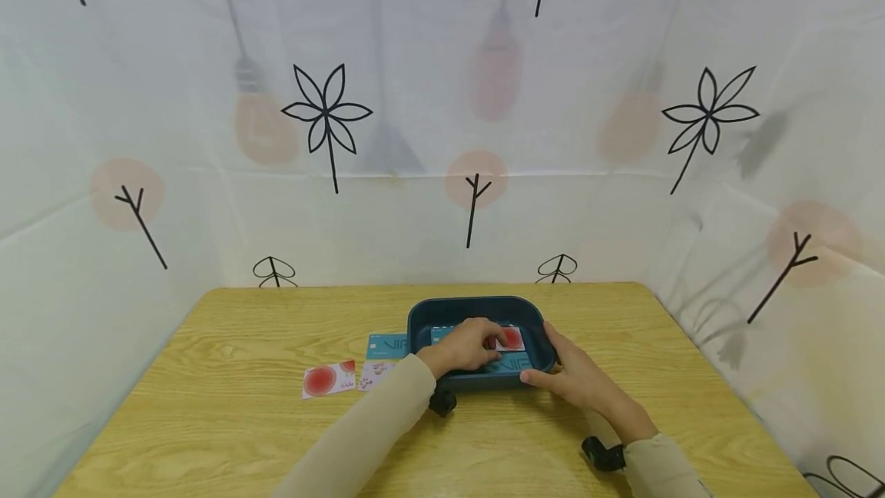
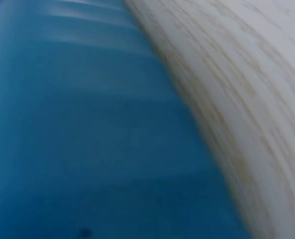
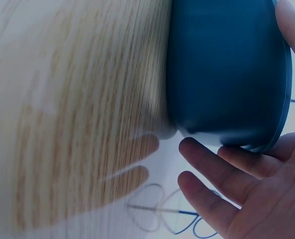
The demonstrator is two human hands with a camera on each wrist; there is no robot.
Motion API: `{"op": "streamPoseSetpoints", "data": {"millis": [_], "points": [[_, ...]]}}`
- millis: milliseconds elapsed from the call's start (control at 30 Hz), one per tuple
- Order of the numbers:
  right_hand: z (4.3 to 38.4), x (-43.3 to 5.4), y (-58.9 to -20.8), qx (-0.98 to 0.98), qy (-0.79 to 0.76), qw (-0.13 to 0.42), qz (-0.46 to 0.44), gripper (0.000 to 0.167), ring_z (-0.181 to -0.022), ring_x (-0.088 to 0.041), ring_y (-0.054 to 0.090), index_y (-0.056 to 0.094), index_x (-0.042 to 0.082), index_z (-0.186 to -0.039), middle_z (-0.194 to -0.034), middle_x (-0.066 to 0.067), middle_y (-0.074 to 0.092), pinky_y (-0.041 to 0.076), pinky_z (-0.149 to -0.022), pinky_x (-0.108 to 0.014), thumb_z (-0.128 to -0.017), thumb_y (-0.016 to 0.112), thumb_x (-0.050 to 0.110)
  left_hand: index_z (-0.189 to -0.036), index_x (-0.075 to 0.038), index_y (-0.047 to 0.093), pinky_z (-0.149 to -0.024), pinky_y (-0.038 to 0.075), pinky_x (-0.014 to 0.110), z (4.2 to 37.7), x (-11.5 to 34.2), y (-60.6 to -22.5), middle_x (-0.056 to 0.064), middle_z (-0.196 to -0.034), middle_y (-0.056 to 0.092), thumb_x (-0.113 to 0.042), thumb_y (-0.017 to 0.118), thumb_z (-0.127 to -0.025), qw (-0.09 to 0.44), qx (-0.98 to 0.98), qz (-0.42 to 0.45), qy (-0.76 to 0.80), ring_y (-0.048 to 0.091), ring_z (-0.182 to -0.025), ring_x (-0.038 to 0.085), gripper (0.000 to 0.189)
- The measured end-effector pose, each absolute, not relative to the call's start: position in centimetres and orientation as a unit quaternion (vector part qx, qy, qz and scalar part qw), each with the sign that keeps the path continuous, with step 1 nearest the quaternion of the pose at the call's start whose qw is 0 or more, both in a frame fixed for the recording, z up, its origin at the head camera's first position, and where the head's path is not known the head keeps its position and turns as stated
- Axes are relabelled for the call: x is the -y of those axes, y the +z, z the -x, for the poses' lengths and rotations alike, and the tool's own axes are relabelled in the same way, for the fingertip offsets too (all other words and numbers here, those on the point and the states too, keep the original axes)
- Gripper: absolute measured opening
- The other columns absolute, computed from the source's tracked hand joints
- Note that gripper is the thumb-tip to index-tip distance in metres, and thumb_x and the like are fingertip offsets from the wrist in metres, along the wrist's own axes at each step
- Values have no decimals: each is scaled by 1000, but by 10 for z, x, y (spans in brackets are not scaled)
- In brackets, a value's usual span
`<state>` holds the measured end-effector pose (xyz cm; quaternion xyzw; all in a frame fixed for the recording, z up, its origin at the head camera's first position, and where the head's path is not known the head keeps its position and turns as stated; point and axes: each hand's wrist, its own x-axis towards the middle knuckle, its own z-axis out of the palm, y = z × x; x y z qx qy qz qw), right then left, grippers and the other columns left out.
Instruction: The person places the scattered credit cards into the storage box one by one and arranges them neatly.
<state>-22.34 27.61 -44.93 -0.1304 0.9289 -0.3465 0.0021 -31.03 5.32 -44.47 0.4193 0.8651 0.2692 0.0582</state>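
Note:
A dark blue rectangular tray (image 1: 477, 383) stands on the wooden table. In it lie a white card with a red circle (image 1: 513, 339), a blue VIP card (image 1: 513, 363) and another blue card (image 1: 441, 333) partly covered by my left hand. My left hand (image 1: 470, 344) reaches into the tray, its bent fingertips at the left edge of the red-circle card; I cannot tell whether they pinch a card. My right hand (image 1: 577, 375) holds the tray's right end, thumb at the near rim and fingers against the outer wall (image 3: 232, 74). In the left wrist view only the tray's blue wall (image 2: 102, 124) fills the near side.
Left of the tray lie a blue VIP card (image 1: 386, 346), a white card with a red circle (image 1: 329, 380) and a patterned white card (image 1: 374, 375) partly behind my left sleeve (image 1: 373, 421). A white printed curtain (image 1: 415, 229) hangs behind the table (image 1: 228, 421).

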Motion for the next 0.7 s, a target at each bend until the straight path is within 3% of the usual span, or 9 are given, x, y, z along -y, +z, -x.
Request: {"op": "streamPoseSetpoints", "data": {"millis": [700], "points": [[223, -273, -448, -928, -354, 4, 116, 104, -134, -44, 31, 10, -6, -150, -152, -28, 20, 30, -103, -58, -84, 69, 49, -112, -17, 67, -72, 46, 19, 287, -2, -422, -10, -90, 54, -20, 65, -92, 31, -873, -406, 267, 52, -81, 3, 20]]}}
